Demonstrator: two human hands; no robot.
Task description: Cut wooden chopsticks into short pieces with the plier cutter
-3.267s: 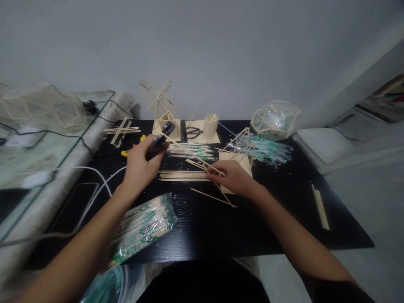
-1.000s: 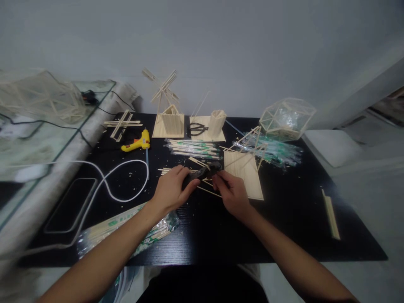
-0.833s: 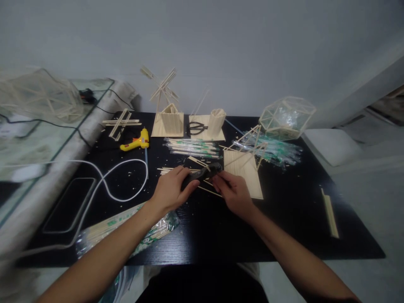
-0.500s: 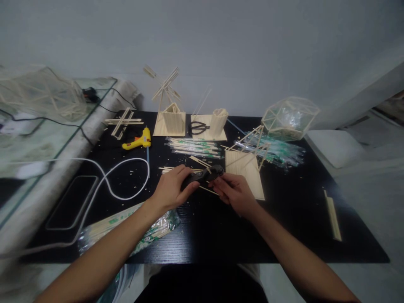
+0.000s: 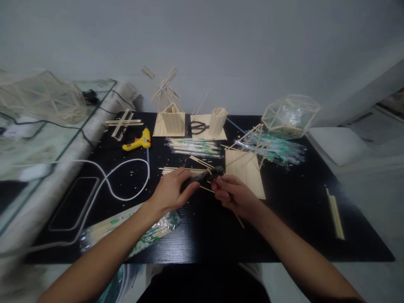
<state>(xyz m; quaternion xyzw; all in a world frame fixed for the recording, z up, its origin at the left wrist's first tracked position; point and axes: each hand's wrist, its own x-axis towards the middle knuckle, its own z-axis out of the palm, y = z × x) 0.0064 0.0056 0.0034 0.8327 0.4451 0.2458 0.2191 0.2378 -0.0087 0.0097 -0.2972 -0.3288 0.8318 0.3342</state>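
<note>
My left hand (image 5: 172, 187) is closed around the handles of dark pliers (image 5: 206, 174), whose head points right. Close by the pliers' head, my right hand (image 5: 233, 193) pinches a thin wooden stick (image 5: 239, 219), one end of which sticks out below the palm. Whether the jaws touch this stick is hard to make out. Loose bamboo sticks (image 5: 167, 170) lie behind and beneath the pliers. Just beyond my right hand is a flat wooden board (image 5: 248, 172) bearing a frame of sticks.
A yellow glue gun (image 5: 139, 141), black scissors (image 5: 198, 127) and two stick-built models on boards stand at the back. Wrapped chopsticks (image 5: 194, 147) lie mid-table; a bagged bundle (image 5: 110, 225) is front left. A white cable (image 5: 126, 198) loops left. A geometric stick frame (image 5: 290, 115) sits back right.
My right hand has turned and shifted slightly right, and a stick end now shows below it. The pliers stay in my left hand, their head tilted a little differently.
</note>
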